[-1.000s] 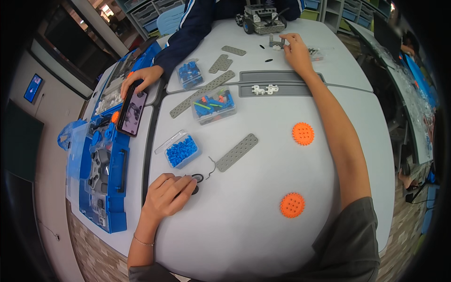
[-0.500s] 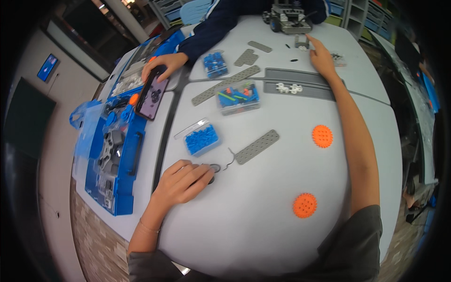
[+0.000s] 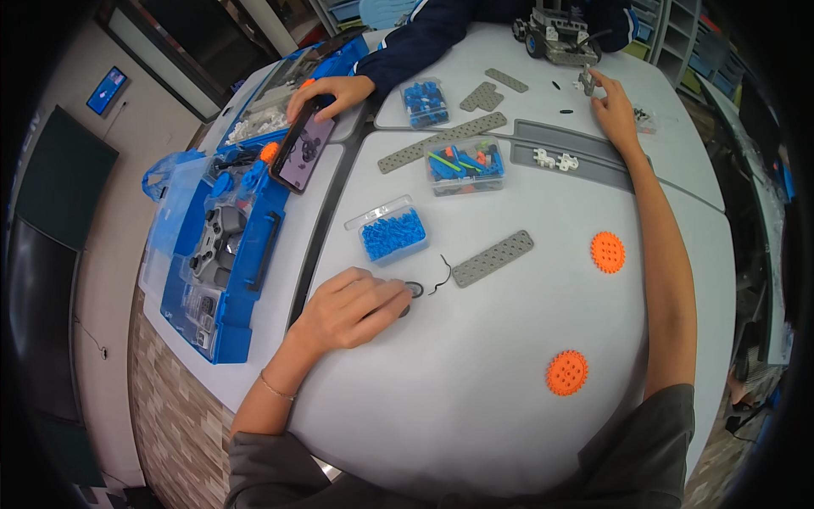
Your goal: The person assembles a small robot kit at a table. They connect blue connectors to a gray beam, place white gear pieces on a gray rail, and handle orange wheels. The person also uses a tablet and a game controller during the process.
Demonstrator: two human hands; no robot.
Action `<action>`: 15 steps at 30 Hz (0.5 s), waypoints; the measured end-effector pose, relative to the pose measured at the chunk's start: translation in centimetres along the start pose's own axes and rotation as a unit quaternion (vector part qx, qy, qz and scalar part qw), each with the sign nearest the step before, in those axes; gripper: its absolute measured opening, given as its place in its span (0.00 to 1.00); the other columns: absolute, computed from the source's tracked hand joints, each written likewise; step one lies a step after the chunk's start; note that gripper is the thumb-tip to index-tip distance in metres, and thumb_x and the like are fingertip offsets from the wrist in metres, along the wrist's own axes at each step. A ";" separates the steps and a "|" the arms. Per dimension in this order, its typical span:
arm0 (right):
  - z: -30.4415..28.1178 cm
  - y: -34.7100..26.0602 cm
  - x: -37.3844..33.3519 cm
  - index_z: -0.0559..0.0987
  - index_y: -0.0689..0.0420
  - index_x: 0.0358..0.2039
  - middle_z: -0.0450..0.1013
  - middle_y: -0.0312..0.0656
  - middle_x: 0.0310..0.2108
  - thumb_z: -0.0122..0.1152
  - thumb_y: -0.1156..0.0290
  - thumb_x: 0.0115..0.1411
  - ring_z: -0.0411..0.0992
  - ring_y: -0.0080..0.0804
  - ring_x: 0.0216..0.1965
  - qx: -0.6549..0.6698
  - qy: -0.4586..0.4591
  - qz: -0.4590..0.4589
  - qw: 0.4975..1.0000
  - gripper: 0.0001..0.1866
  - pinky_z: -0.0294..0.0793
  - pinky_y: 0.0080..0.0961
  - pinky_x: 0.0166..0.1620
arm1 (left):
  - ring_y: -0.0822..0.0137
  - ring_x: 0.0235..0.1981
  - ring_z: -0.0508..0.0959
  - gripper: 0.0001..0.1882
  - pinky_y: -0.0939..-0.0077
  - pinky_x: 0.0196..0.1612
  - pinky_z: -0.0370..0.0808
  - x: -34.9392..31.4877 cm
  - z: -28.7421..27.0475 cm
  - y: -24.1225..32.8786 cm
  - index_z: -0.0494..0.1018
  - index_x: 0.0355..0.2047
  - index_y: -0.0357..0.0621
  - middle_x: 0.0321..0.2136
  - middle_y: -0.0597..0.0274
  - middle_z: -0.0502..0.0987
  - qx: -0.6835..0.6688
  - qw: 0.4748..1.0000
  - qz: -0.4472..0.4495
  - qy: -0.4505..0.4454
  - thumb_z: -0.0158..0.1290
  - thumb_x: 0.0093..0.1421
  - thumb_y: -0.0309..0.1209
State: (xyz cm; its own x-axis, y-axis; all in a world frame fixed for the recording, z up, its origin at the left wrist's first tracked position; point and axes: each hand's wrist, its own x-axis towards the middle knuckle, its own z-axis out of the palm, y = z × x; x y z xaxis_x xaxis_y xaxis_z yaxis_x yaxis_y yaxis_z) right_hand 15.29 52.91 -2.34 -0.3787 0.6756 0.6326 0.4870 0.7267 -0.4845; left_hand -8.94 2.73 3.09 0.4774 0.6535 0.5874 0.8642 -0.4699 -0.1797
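My left hand (image 3: 358, 307) rests on the near table, its fingers curled over a dark piece mostly hidden beneath them. A black ring (image 3: 414, 289) shows at the fingertips. Just beyond lie a thin, bent black strip (image 3: 442, 275) and a grey perforated plate (image 3: 494, 258). My right arm stretches to the far table, where my right hand (image 3: 616, 110) has its thumb and fingers on a small grey piece (image 3: 587, 82), tilted up. Small white parts touch that piece. Behind it stands a grey wheeled model (image 3: 560, 38).
Orange gears (image 3: 608, 252) lie between my arms. Clear boxes of blue pins (image 3: 395, 235) and mixed parts (image 3: 465, 167) stand mid-table. Another person's hand (image 3: 332, 95) holds a phone (image 3: 303, 153) at the left, by an open blue case (image 3: 233, 314). White connectors (image 3: 556, 160) sit in the grey tray (image 3: 585, 176).
The whole view has shifted, moving the tables' contents rightward. The fingers of my right hand have closed in on the small grey piece, which now stands tilted. My left hand stays by the ring.
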 end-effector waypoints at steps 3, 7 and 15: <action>0.0 0.1 0.1 0.73 0.44 0.66 0.73 0.44 0.51 0.61 0.80 0.59 0.76 0.32 0.32 0.005 0.002 -0.009 1.000 0.34 0.77 0.30 0.45 | 0.65 0.27 0.74 0.18 0.75 0.32 0.75 0.0 0.0 0.0 0.82 0.35 0.42 0.36 0.62 0.82 0.001 1.000 -0.001 0.002 0.61 0.40 0.19; -0.2 0.0 0.1 0.73 0.45 0.64 0.74 0.43 0.52 0.61 0.79 0.59 0.77 0.34 0.32 0.021 0.002 -0.022 1.000 0.32 0.77 0.33 0.46 | 0.65 0.27 0.74 0.18 0.75 0.32 0.75 0.0 -0.1 0.0 0.82 0.36 0.42 0.36 0.62 0.82 0.002 1.000 -0.005 0.000 0.61 0.40 0.18; -0.2 -0.2 0.1 0.73 0.47 0.63 0.73 0.43 0.51 0.60 0.80 0.60 0.78 0.32 0.32 0.020 -0.004 -0.013 1.000 0.30 0.77 0.30 0.44 | 0.66 0.27 0.75 0.18 0.75 0.32 0.75 0.0 -0.1 0.1 0.82 0.36 0.42 0.36 0.62 0.81 0.000 1.000 -0.001 -0.005 0.61 0.41 0.18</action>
State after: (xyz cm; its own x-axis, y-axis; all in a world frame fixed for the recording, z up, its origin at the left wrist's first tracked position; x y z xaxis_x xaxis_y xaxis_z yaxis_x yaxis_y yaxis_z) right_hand 15.34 52.84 -2.06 -0.3982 0.6569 0.6402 0.4457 0.7486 -0.4909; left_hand -8.87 2.64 3.18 0.4767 0.6607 0.5798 0.8657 -0.4676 -0.1789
